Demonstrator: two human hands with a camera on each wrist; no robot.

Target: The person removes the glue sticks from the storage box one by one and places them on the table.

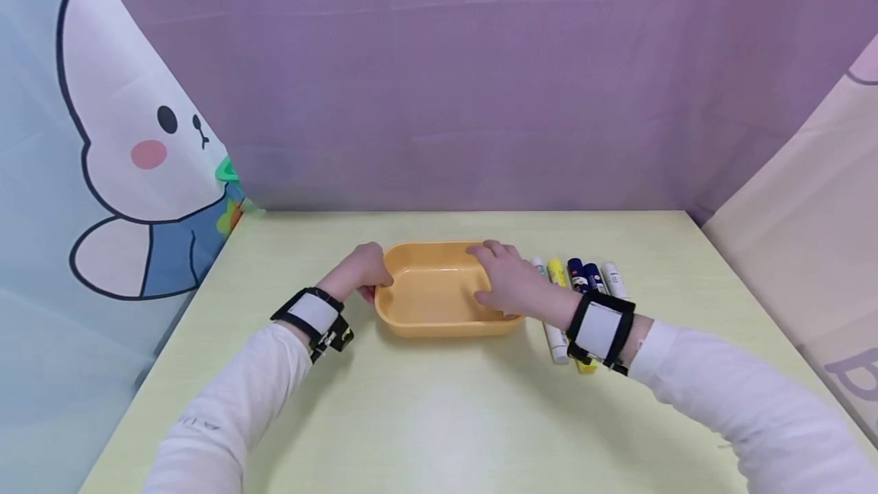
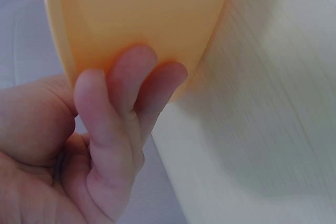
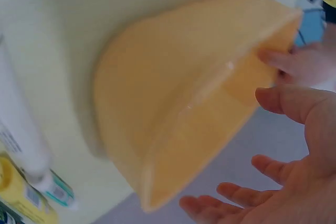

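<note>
A shallow orange plastic basin (image 1: 439, 296) with rounded corners sits in the middle of the table, with nothing inside it. My left hand (image 1: 365, 268) grips its left end; in the left wrist view the fingers (image 2: 134, 64) lie against the outer wall and the thumb goes over the rim. Over the basin's right end is my right hand (image 1: 516, 285), its fingers spread. The right wrist view shows that hand (image 3: 310, 177) apart from the rim, holding nothing. Whether the basin's bottom fully touches the table is hidden.
To the right, partly beneath my right forearm, lie several marker-like tubes: a white one (image 1: 557, 345), a yellow one (image 1: 556, 271), dark blue-capped ones (image 1: 576, 269) and another white one (image 1: 613, 280). A purple curtain (image 1: 453, 97) hangs behind the pale table (image 1: 439, 418).
</note>
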